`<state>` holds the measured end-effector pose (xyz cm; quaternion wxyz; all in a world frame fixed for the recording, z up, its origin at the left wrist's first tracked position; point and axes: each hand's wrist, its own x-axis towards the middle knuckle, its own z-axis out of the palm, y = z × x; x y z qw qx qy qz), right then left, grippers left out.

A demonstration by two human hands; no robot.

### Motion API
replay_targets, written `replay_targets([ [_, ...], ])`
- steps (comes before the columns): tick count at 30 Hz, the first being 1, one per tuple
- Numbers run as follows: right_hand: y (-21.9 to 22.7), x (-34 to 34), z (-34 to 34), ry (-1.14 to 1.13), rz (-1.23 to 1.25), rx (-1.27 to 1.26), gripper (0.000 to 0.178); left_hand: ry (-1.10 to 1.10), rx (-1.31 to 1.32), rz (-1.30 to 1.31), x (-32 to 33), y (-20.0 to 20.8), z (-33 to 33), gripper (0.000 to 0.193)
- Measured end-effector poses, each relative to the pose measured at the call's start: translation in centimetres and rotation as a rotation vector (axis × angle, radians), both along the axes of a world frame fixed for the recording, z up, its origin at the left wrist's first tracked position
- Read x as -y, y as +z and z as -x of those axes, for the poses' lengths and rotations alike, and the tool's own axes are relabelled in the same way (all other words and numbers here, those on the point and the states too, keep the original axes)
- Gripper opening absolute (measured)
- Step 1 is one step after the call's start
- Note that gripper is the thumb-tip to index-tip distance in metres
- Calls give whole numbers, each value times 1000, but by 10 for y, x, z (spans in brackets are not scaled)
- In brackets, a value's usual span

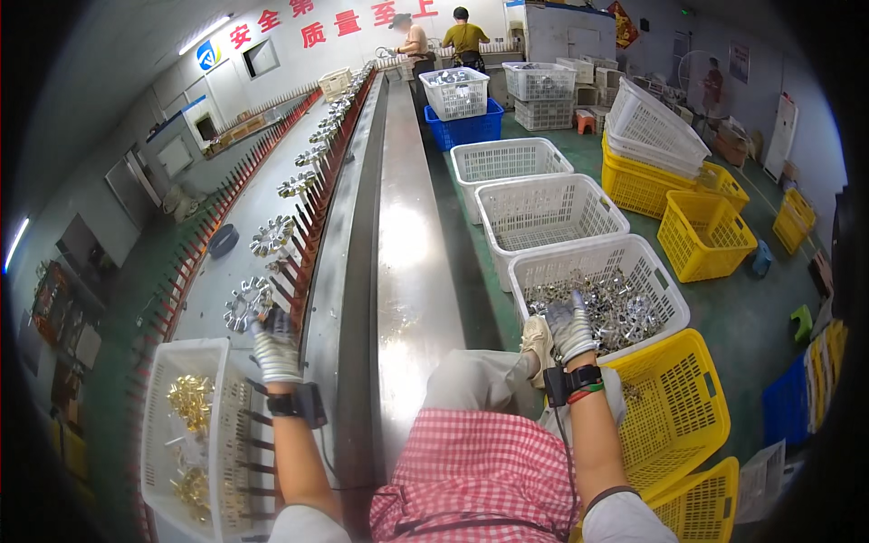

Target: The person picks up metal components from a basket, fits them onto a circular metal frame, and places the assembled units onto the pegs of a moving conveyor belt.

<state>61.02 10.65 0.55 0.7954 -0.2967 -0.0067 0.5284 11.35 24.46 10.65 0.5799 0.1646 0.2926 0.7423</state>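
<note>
My left hand [275, 351], in a grey-and-white glove, is at the conveyor's near end with its fingers curled. It is beside a ring-shaped rack of shiny metal parts [244, 306]; whatever its fingers hold is hidden. My right hand [570, 333], gloved alike, reaches over the near rim of a white basket [665, 271]. Its fingers stretch toward a heap of small silvery metal parts [625, 312] inside. Dark bands circle both wrists, with a cable at the right one.
A white crate [222, 398] of gold-coloured parts stands left, beside upright red-brown pins [308, 235]. A long metal ledge [403, 217] runs ahead. Yellow baskets [697, 398] stand close on my right, white baskets [552, 213] beyond. Two people [466, 41] stand at the far end.
</note>
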Motion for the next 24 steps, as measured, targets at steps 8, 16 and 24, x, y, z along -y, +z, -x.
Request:
replay_targets([
  [8, 18, -15, 30, 43, 53, 0, 65, 133, -50, -74, 43, 18, 44, 36],
  [16, -17, -9, -7, 40, 67, 61, 57, 140, 81, -235, 10, 53, 15, 26],
  [24, 12, -3, 18, 28, 125, 119, 49, -19, 110, -70, -38, 35, 20, 30],
])
